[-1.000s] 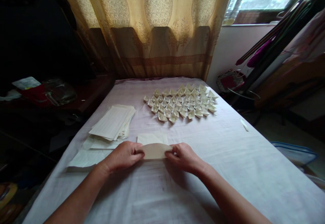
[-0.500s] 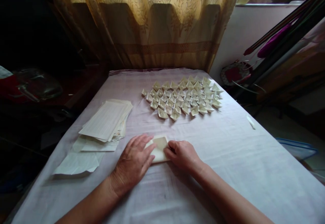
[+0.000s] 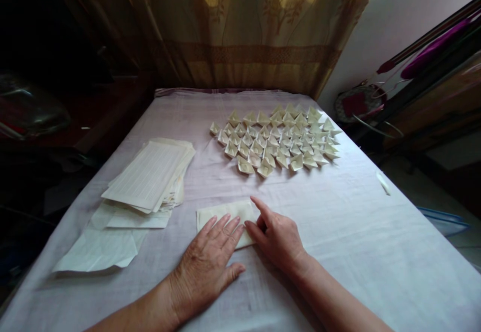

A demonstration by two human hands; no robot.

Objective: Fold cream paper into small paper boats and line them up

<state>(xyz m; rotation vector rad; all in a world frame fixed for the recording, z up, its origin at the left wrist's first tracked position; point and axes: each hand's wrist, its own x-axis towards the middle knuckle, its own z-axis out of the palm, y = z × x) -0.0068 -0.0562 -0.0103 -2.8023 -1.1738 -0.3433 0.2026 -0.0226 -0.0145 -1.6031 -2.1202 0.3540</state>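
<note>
A folded sheet of paper lies flat on the cloth in front of me. My left hand rests on its lower middle, palm down, with the fingers laid flat and the thumb out to the side on the cloth. At the paper's right end is my right hand. Its thumb presses on the edge, its index finger stretches to the top right corner, and the other fingers curl in, partly hidden. Beyond the hands stand several rows of small folded paper boats. To the left lies a stack of lined sheets.
A loose crumpled sheet sticks out below the stack, near the table's left edge. On the right edge of the tablecloth lies a small white scrap. A curtain hangs behind the table. Poles and a bag stand at right.
The paper has been turned down flat and now shows wider to the left. My left hand has flattened on it and moved slightly nearer to me. My right index finger has straightened out.
</note>
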